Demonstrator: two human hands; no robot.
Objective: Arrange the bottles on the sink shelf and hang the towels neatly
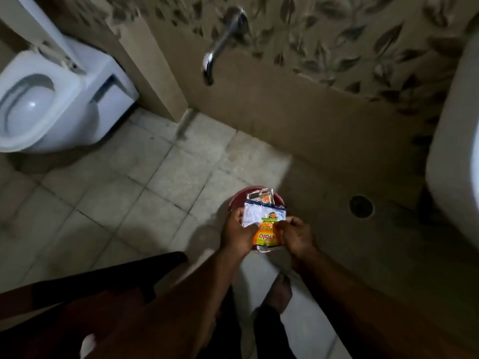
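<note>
Both my hands hold an orange, white and yellow plastic packet low over the bathroom floor. My left hand grips its left edge with the thumb on top. My right hand pinches its right side. Under the packet sits a small red bucket with more torn wrappers in it. No bottles or towels are in view.
A white toilet stands at the far left. A chrome wall tap juts from the leaf-patterned tiles. A white sink edge fills the right. A round floor drain lies right of the bucket. My bare foot rests below.
</note>
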